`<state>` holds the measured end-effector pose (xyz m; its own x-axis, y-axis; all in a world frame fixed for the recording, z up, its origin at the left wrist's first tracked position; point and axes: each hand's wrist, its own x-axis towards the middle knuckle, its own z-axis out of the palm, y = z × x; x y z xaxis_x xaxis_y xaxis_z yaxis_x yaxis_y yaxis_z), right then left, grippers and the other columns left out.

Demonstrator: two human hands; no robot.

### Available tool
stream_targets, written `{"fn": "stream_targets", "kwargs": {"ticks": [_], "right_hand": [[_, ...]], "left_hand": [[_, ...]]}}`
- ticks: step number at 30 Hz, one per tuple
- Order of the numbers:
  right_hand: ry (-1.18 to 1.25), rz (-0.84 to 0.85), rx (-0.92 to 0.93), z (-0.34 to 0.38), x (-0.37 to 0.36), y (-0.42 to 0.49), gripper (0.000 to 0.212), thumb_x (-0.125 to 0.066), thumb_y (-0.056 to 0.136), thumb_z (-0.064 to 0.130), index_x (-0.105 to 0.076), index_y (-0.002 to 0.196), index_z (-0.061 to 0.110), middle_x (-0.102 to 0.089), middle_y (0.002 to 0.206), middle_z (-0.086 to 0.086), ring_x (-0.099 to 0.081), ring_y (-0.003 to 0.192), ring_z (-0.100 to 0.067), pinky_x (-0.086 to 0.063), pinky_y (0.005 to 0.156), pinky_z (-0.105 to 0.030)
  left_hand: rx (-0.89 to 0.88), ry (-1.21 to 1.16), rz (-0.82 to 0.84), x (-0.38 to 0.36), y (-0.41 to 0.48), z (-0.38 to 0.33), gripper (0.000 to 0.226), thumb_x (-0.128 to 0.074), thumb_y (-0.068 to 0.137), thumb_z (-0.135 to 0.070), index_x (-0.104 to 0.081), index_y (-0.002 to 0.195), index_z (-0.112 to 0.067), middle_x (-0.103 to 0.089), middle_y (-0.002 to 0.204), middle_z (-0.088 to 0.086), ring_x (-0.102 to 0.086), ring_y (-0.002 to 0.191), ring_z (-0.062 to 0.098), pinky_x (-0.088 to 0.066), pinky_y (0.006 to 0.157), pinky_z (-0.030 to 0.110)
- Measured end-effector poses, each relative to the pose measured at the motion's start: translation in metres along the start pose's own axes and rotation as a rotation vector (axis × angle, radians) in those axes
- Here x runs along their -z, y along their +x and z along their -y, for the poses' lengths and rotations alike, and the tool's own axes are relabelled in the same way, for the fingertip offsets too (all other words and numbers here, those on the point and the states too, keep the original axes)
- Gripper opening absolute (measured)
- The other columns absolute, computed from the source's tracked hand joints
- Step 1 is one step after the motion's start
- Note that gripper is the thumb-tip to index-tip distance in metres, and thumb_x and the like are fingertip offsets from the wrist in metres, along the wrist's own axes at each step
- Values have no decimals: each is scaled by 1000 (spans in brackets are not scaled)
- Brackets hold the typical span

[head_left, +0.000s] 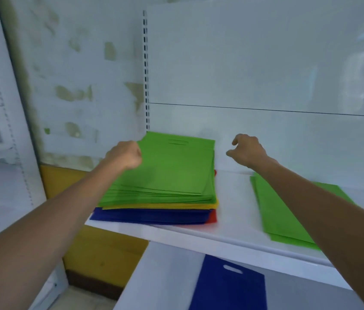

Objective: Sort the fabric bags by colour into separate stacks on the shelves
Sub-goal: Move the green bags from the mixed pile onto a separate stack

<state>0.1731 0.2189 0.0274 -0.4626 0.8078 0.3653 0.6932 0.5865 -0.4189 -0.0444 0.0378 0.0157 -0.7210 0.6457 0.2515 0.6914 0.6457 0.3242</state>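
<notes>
Your left hand (125, 156) pinches the left edge of the top green bag (167, 168) on the mixed stack (154, 211), flat green over yellow, blue and red, on the white shelf (234, 198). Your right hand (247, 151) hovers just beside it, fingers loosely curled, holding nothing.

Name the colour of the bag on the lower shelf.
The bag is dark blue; the head view shows it.

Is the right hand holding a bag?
No, the right hand hovers empty beside the mixed stack; only the left hand grips the top green bag.

Yellow box (91, 253) (low, left) below peeling wall (75, 74).
</notes>
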Motion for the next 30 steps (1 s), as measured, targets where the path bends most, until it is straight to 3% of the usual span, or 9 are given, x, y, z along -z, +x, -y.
{"fn": "stream_targets", "kwargs": {"ticks": [4,7,9,12,15,19,23,27,30], "right_hand": [[28,89,-13,35,-36,0,17,-58,87,21,-50,87,6,-45,86,-8,-51,84,-29,-43,66,-31],[46,115,-78,49,-64,-3,28,-52,92,30,-49,96,2,-49,102,-17,-52,94,-31,-43,79,-35],[34,113,-130,50,-80,-4,27,-54,91,29,-51,95,2,-52,105,-18,-52,102,-32,-44,86,-36],[60,71,-204,45,-89,-2,27,-62,87,23,-45,76,5,-53,89,-14,-52,83,-27,-43,64,-29],[140,-19,-276,40,-92,2,38,-69,82,17,-36,64,10,-46,70,-7,-42,60,-16,-30,47,-24],[76,-111,-256,45,-95,2,24,-64,81,10,-44,69,10,-53,75,-8,-50,67,-23,-39,57,-26],[-27,-186,-145,53,-88,-2,10,-56,90,15,-53,86,6,-55,90,-11,-52,79,-27,-42,68,-32],[-60,-279,-71,51,-69,0,21,-51,94,15,-60,106,0,-51,116,-17,-54,101,-35,-45,82,-40],[-18,-329,-68,35,-42,-1,26,-49,94,13,-53,117,2,-56,115,-23,-55,104,-40,-44,84,-43]], "left_hand": [[95,-42,25,-5,17,59,32,-57,87,-33,-61,102,-5,-61,112,17,-57,101,32,-45,81,34],[113,-162,45,-12,26,81,55,-57,85,-47,-61,108,3,-61,113,22,-57,104,34,-46,84,35],[80,-231,78,-16,30,86,55,-59,83,-53,-66,99,-1,-66,102,18,-60,99,30,-46,77,30],[31,-308,78,-21,35,83,41,-67,77,-52,-63,71,-11,-62,70,7,-58,72,20,-38,59,26],[9,-293,118,-26,43,77,46,-75,71,-47,-70,85,-3,-70,85,10,-64,83,23,-48,72,30],[37,-283,64,-26,47,71,39,-79,71,-34,-67,91,-3,-68,100,11,-61,91,24,-47,77,29],[-48,-52,-166,-16,33,55,18,-68,83,-25,-69,96,-12,-66,105,11,-61,99,31,-46,80,33],[-139,62,-303,-2,22,29,17,-54,91,-21,-65,104,-14,-64,108,14,-59,101,34,-43,80,35],[-227,-9,-335,7,19,4,29,-53,93,-21,-54,121,-19,-63,116,14,-59,104,35,-46,84,37]]}}
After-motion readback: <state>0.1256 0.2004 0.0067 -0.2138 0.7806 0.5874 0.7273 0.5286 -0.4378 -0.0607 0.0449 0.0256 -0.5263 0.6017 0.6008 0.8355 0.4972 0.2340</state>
